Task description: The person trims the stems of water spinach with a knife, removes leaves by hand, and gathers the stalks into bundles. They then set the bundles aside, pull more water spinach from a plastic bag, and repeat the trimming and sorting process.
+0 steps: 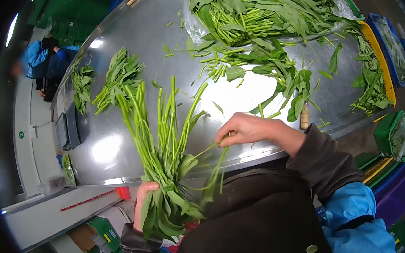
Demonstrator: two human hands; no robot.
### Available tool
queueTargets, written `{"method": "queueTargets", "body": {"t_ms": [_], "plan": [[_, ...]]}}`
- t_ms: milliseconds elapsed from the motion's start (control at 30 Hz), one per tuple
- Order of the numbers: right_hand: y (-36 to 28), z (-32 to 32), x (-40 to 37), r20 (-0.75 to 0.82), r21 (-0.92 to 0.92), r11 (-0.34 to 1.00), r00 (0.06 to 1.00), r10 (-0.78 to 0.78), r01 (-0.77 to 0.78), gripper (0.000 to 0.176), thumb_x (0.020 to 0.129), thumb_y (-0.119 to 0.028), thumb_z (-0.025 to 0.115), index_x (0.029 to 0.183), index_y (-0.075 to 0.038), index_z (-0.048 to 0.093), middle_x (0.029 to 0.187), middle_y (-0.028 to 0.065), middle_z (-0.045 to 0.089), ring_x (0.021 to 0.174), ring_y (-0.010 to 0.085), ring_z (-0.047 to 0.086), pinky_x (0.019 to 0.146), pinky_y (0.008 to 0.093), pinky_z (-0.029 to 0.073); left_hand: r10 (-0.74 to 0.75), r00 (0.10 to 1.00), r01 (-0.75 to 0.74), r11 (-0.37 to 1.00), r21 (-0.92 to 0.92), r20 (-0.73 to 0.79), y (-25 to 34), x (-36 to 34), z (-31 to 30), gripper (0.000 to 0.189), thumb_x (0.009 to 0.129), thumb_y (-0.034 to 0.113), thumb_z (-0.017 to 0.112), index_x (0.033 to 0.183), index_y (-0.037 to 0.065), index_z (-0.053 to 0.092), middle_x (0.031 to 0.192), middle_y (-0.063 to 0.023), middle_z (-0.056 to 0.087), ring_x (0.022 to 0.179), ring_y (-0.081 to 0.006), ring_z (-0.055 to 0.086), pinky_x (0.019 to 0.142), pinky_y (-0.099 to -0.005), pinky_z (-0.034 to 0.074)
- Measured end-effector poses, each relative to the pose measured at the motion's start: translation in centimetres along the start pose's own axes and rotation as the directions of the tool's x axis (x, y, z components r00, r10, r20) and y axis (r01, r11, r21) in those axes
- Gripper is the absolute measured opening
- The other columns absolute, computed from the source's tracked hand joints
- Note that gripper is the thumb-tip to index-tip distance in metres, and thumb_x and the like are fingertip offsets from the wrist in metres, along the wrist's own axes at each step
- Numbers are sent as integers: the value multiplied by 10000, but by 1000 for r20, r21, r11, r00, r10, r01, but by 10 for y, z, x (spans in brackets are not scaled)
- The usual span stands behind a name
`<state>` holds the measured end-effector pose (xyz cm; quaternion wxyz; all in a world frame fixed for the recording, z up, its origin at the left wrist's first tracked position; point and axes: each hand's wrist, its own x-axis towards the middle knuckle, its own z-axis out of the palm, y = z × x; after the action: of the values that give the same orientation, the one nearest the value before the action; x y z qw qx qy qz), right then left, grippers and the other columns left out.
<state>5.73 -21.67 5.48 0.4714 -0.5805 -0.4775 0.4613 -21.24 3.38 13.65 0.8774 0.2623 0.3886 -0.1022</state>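
Observation:
My left hand [144, 200] is closed around a large bunch of leafy greens [165, 157] that looks like water spinach. Its cut stems point up and away from me, and its leaves hang down by my apron. To the right of the bunch, my right hand [248, 130] pinches a thin green stem [205, 150] between thumb and fingers. Some leaves below that stem are blurred. Behind my right wrist, a wooden handle [305, 117] lies on the metal table [157, 34], its other end hidden under leaves.
A big heap of greens [267, 11] lies on plastic at the far side. Two smaller bunches, a near one [118, 77] and a farther one [82, 85], rest at left. A yellow-edged crate [379, 60] and a green crate [393, 135] stand right. Another person [43, 60] is at far left.

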Motion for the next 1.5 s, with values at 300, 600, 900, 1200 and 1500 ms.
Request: {"method": "queueTargets", "body": {"t_ms": [300, 600, 900, 1200, 1500], "plan": [[-4, -22, -24, -82, -13, 999, 995, 48, -50, 199, 829, -147, 676, 990, -33, 704, 798, 48, 692, 633, 96, 561, 586, 262, 444, -141, 959, 207, 941, -269, 244, -72, 22, 11, 557, 773, 120, 533, 1303, -31, 450, 1182, -209, 594, 1055, -351, 600, 930, -470, 479], [11, -22, -39, -319, 87, 995, 945, 77, -52, 224, 823, -151, 666, 974, 12, 692, 811, 109, 668, 631, 152, 637, 604, 283, 515, -64, 949, 143, 961, -237, 309, -87, 28, 23, 562, 760, 79, 546, 1306, -13, 451, 1187, -210, 589, 1066, -352, 594, 926, -478, 482], [33, -51, -47, -802, 193, 980, 568, 187, -51, 224, 901, -157, 626, 1028, 17, 689, 714, 5, 637, 575, 32, 548, 520, 193, 457, 60, 965, -11, 982, -189, 256, -86, 26, 18, 641, 757, 131, 557, 1365, 4, 398, 1257, -245, 538, 1123, -376, 563, 980, -506, 449], [-29, -44, -32, -825, -258, 961, 541, -164, -102, 388, 801, 34, 625, 1180, -10, 553, 1030, 118, 585, 737, 152, 608, 671, 285, 505, 46, 990, -25, 988, -151, 134, -79, 18, 33, 593, 783, 52, 568, 1344, -23, 393, 1237, -233, 546, 1104, -376, 569, 959, -506, 450], [-91, 16, -7, -228, -137, 925, 898, -377, 354, 124, 800, -110, 674, 915, -63, 668, 828, 51, 622, 607, 188, 594, 564, 282, 468, 81, 993, -86, 995, 48, 86, -80, 20, 54, 602, 738, 59, 629, 1301, -19, 431, 1149, -158, 579, 1041, -283, 588, 916, -416, 476]]}}
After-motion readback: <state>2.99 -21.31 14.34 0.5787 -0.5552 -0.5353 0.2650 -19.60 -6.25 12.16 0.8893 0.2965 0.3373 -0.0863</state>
